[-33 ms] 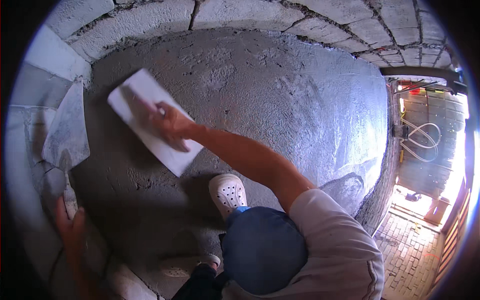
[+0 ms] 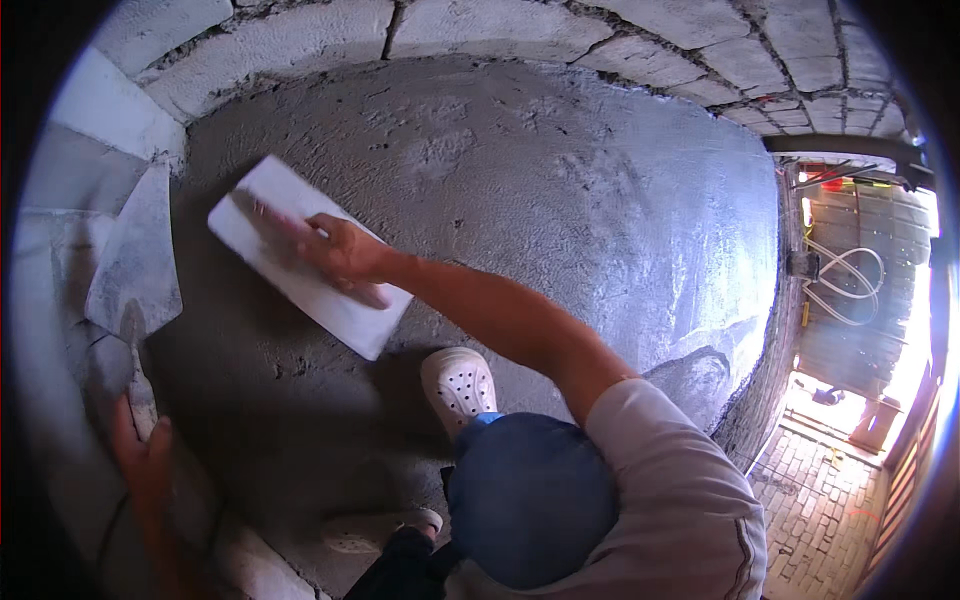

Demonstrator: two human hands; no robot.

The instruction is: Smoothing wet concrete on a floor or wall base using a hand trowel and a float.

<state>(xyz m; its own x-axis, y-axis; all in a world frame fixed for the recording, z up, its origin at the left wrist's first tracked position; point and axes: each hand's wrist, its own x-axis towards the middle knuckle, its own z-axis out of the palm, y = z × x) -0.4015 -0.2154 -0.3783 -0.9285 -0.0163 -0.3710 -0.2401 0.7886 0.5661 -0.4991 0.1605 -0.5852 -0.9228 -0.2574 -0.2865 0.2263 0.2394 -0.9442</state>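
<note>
My right hand (image 2: 345, 252) is closed round the handle of a white rectangular float (image 2: 350, 325), left of centre. The float lies slantwise over the grey, wet-looking cement floor (image 2: 480, 190); whether its whole face touches the cement I cannot tell. At the left, my left hand (image 2: 147, 460) grips a pointed trowel (image 2: 140, 255) by its handle. The trowel's blade points away from me, close to the pale block wall (image 2: 75, 250), and is smeared with cement. The fingers behind the trowel handle are partly hidden.
My feet, in a pale clog (image 2: 458, 385) and a second clog (image 2: 360, 533), stand on the cement surface. A block wall (image 2: 490, 30) runs along the far side. At the right, beyond the floor's edge, are a looped white hose (image 2: 850, 285) and brick paving (image 2: 810, 500).
The float has turned slightly under my right hand: its far end has moved nearer and to the left, its near end a little right. My left hand and the trowel are almost unmoved.
</note>
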